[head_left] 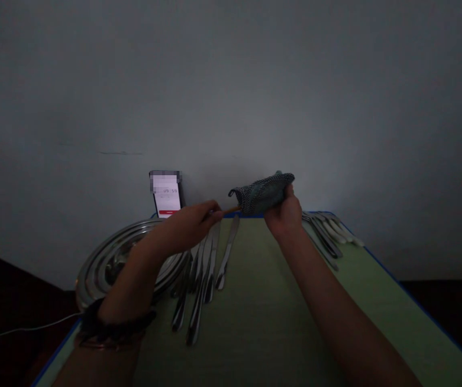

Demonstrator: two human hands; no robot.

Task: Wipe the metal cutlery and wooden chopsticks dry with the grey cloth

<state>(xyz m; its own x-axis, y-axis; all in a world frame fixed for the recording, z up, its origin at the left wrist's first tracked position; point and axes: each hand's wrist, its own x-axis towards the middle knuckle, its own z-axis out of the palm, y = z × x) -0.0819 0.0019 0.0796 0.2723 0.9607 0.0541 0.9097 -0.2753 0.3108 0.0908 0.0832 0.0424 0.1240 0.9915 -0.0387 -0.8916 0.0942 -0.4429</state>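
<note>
My left hand (202, 220) is closed in a pinch on a thin orange-brown handle (231, 209), whose far end is hidden in a dark checked cloth (263, 193). From underneath and the right, my right hand (286, 215) grips the cloth, which is folded around that end. What kind of utensil it is cannot be seen. Below my left hand, several table knives (204, 269) lie side by side on the pale green table (263, 312), with one knife (229, 252) slightly apart to the right.
Round metal trays (89, 263) with shiny pieces inside stand at the left. A phone (167, 193) showing a timer leans on the wall behind them. At the right rear lie several forks (322, 236) and white-handled utensils (338, 231). A white cable (25, 329) runs off left.
</note>
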